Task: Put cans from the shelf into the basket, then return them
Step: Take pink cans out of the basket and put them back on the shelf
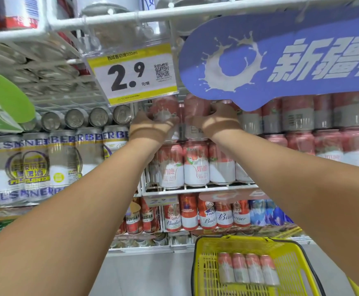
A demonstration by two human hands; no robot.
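Observation:
Both arms reach up to the top tier of pink-and-white cans on the wire shelf (pixel 197 187). My left hand (pixel 150 127) is closed around one pink can (pixel 164 110) at the stack's left end. Beside it, my right hand (pixel 217 120) grips another pink can (pixel 195 107). More of the same cans (pixel 195 165) stand in the row below. The yellow basket (pixel 204 272) sits on the floor at lower right. Several pink cans (pixel 248 268) lie side by side in it.
A yellow price tag (pixel 131 73) and a blue hanging sign (pixel 281 58) hang just above my hands. Silver beer cans (pixel 35 165) fill the shelf to the left. Red and white beer cans (pixel 206 214) stand on the lower shelf. Grey floor (pixel 142 274) lies left of the basket.

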